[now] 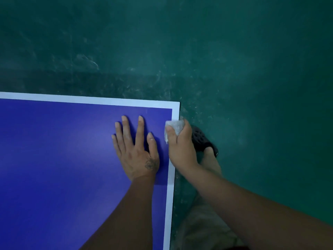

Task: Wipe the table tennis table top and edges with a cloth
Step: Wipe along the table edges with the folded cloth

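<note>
The blue table tennis table (54, 159) with a white border line fills the lower left; its far right corner lies near the middle of the view. My left hand (137, 150) rests flat on the blue top, fingers spread, close to the right edge. A small whitish cloth (175, 126) is bunched over the table's right edge, a little below the corner. My right hand (180, 147) grips the cloth, thumb on top of the white line, the other fingers curled down past the side edge and hidden.
Scuffed dark green floor (234, 60) surrounds the table on the far and right sides. My foot in a dark perforated clog (203, 139) stands on the floor just right of the edge, with my light trouser leg (203, 222) below it.
</note>
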`<state>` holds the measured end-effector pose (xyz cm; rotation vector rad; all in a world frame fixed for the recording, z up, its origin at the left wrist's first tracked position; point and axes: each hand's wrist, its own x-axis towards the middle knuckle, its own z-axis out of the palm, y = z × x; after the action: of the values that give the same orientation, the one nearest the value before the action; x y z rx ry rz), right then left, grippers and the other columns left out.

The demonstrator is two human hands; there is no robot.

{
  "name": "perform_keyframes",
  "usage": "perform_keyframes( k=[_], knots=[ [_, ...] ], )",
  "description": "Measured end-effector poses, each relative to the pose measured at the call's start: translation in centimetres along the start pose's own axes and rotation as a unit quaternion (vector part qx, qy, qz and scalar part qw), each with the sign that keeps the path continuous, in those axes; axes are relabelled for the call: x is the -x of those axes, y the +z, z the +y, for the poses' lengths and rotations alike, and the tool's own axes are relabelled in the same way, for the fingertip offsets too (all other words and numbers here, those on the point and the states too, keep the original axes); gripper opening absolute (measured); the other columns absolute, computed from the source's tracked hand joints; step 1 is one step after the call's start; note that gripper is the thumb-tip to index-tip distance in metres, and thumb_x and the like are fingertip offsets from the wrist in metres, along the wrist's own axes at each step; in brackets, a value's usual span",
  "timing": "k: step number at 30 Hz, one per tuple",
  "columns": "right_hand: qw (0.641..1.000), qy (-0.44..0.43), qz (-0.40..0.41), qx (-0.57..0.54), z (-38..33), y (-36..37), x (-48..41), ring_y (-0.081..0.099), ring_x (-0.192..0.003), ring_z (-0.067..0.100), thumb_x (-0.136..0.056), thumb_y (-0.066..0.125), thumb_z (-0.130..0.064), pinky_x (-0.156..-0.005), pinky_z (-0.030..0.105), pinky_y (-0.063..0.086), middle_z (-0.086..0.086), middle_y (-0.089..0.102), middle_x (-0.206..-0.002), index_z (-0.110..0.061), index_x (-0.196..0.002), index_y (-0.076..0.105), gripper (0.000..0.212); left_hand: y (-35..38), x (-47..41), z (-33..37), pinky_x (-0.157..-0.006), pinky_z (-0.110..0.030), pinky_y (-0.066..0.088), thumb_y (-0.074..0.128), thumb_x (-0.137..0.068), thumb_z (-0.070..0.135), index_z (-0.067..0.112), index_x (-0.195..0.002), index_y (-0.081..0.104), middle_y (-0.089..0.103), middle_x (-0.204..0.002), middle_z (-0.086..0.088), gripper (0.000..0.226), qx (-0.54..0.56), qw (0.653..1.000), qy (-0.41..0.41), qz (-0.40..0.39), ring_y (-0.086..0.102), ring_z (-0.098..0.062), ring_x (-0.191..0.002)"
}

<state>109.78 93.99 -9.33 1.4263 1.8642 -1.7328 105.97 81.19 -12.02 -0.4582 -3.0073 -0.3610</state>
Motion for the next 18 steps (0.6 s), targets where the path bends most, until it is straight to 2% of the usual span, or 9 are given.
perform_keyframes(
  k=[3,5,7,9,10,11,13,16,18],
  knots=[
    [0.999,-0.033,0.044,0.003,-4.0,-0.6,-4.5,0.061,-0.112,0.027,-0.111,0.046,-0.051,-0.101,0.043,0.052,0.011,0.062,-0.128,-0.006,-0.131,0.053,0.05,-0.1,0.0,-0.1,-0.133,-0.058,0.021,0.051,-0.112,0.035,0.025,-0.163,0.05,0.028,-0.178,-0.01,0.052,0.002,1.0,0.0,-0.007,0.022,-0.032,-0.166],
    [0.997,-0.052,0.03,0.045,-5.9,-1.6,-7.2,0.063,-0.107,0.027,-0.111,0.049,-0.05,-0.094,0.041,0.052,0.009,0.066,-0.12,-0.005,-0.124,0.057,0.047,-0.2,-0.1,-0.1,-0.133,-0.057,0.02,0.049,-0.112,0.036,0.026,-0.164,0.048,0.026,-0.178,-0.009,0.053,0.006,1.0,-0.006,-0.019,0.021,-0.032,-0.166],
    [0.987,-0.093,-0.067,0.11,-7.0,-3.6,-8.6,0.062,-0.097,0.021,-0.111,0.05,-0.05,-0.091,0.041,0.051,0.003,0.066,-0.107,-0.009,-0.112,0.059,0.041,-0.4,0.0,0.0,-0.134,-0.056,0.019,0.048,-0.112,0.038,0.024,-0.166,0.044,0.025,-0.179,-0.008,0.056,0.002,0.999,-0.015,-0.032,0.02,-0.031,-0.167],
    [0.954,-0.16,-0.203,0.155,-7.6,-5.9,-9.5,0.06,-0.086,0.015,-0.112,0.049,-0.045,-0.091,0.04,0.053,0.009,0.066,-0.094,-0.004,-0.099,0.06,0.044,-0.6,0.0,0.1,-0.134,-0.055,0.019,0.047,-0.111,0.039,0.018,-0.168,0.039,0.025,-0.179,-0.008,0.061,-0.003,0.998,-0.054,-0.03,0.019,-0.03,-0.167],
    [0.931,-0.169,-0.258,0.194,-7.8,-6.9,-9.8,0.063,-0.093,0.012,-0.112,0.05,-0.046,-0.096,0.035,0.053,0.01,0.07,-0.105,-0.004,-0.111,0.063,0.044,-0.6,0.0,0.2,-0.135,-0.054,0.018,0.047,-0.111,0.039,0.015,-0.169,0.036,0.024,-0.179,-0.008,0.063,-0.003,0.995,-0.092,-0.025,0.019,-0.028,-0.167],
    [0.906,-0.165,-0.293,0.256,-8.1,-7.8,-9.9,0.064,-0.11,0.012,-0.111,0.051,-0.051,-0.103,0.035,0.051,0.006,0.068,-0.128,-0.01,-0.132,0.06,0.047,-0.7,0.0,0.4,-0.135,-0.054,0.017,0.047,-0.111,0.04,0.013,-0.169,0.034,0.024,-0.179,-0.008,0.065,-0.003,0.99,-0.139,-0.018,0.018,-0.027,-0.167],
    [0.847,-0.169,-0.319,0.39,-8.9,-8.4,-10.6,0.056,-0.136,0.02,-0.106,0.049,-0.062,-0.112,0.041,0.045,0.001,0.049,-0.158,-0.021,-0.158,0.04,0.066,-0.9,-0.1,0.8,-0.134,-0.056,0.017,0.047,-0.112,0.04,0.012,-0.17,0.032,0.023,-0.179,-0.007,0.067,-0.001,0.97,-0.243,0.004,0.018,-0.027,-0.167],
    [0.774,-0.203,-0.326,0.503,-10.9,-6.4,-11.1,0.056,-0.135,0.028,-0.106,0.04,-0.069,-0.107,0.041,0.046,0.007,0.048,-0.158,-0.016,-0.156,0.039,0.073,-0.9,-0.4,1.4,-0.134,-0.057,0.018,0.047,-0.113,0.041,0.011,-0.17,0.03,0.024,-0.179,-0.007,0.067,0.004,0.941,-0.338,0.029,0.018,-0.027,-0.167],
    [0.763,-0.202,-0.339,0.512,-12.5,-3.2,-11.4,0.057,-0.133,0.031,-0.106,0.038,-0.07,-0.103,0.042,0.046,0.01,0.05,-0.155,-0.014,-0.152,0.042,0.072,-0.8,-0.4,1.3,-0.135,-0.054,0.016,0.046,-0.112,0.042,0.011,-0.171,0.029,0.023,-0.18,-0.006,0.068,0.005,0.937,-0.348,0.032,0.016,-0.024,-0.168]
  ],
)
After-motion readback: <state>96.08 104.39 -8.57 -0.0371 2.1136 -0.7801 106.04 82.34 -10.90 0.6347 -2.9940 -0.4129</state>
